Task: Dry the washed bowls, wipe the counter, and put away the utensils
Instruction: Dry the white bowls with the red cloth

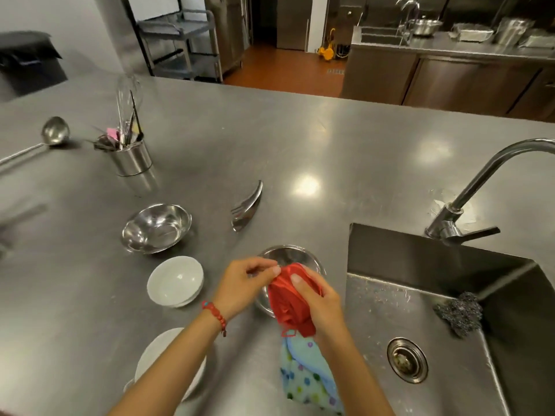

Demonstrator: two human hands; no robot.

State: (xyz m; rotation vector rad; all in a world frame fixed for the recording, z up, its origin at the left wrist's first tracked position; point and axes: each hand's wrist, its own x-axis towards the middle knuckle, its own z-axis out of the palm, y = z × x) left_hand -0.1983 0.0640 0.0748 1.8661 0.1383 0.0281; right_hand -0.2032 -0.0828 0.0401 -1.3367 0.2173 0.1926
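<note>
Closest to the camera at about 6 o'clock there's a soft pale-blue cloth with coloured dots (309, 382) hanging off the counter's near edge, looks fluffy, probably parked there for the wipe-down later. Just above it the right hand (322, 307) has its fingers wrapped round a bunched red cloth (289, 301), thin and crumpled, with a little loop dangling underneath, while the left hand (244, 283) pinches the cloth's top edge with thumb and fingertips, other fingers loosely curled. My guess is they're gathering it into a pad to dry the steel bowl (295, 256) sitting right under the hands at dead centre, shiny and rounded, just left of the sink (420, 295). At 7 o'clock a white plate (156, 352) pokes out from under the left forearm. At 9 o'clock sits a glossy white bowl (175, 279), maybe stacked on another, and past it a second steel bowl (156, 228), both upright. A fork and spoon (246, 208) lie together at 11 o'clock, not put away yet. In the sink at 3 o'clock there's a wiry steel scourer (458, 312) and the drain (407, 360), with the curved tap (468, 193) above. Far off at 10 o'clock: a steel utensil pot (132, 159) holding a whisk, and a ladle (54, 132) lying flat on the brushed steel counter (330, 145).
</note>
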